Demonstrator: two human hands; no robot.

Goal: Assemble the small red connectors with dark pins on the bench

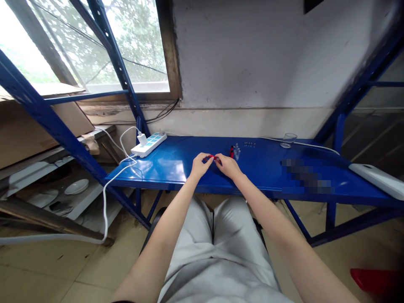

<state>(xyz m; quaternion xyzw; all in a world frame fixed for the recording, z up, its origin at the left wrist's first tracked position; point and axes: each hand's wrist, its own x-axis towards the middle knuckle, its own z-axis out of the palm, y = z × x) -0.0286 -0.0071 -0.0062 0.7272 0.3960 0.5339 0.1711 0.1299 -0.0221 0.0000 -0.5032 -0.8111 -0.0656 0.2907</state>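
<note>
A glossy blue tabletop (261, 170) runs across the middle of the frame, with pale window light glaring off its left part. At its front edge, near the centre of the frame, the left hand (199, 165) and the right hand (230, 165) meet, both pinching at a small red item (215, 158) between thumb and fingers — whether it is one part or two is too small to tell. Just right of the hands stand a red-and-black piece (231, 152) and a few clear pieces (237, 152); a row of tiny bits (249, 144) lies a little farther back.

A white power strip (153, 144) sits at the table's left end, a plug in it, its white cord (105, 206) dropping toward the lower left. A clear glass (288, 141) stands at the back right, and a pixelated dark shape (307, 176) lies in front of it. A white flat object (378, 179) rests at the right end.

Behind rises a grey wall (246, 54), scuffed and cream-coloured along its foot; a window (139, 50) fills the upper left — trees outside. Below it are a cardboard box (34, 130) and shelves with white plates (76, 186).
</note>
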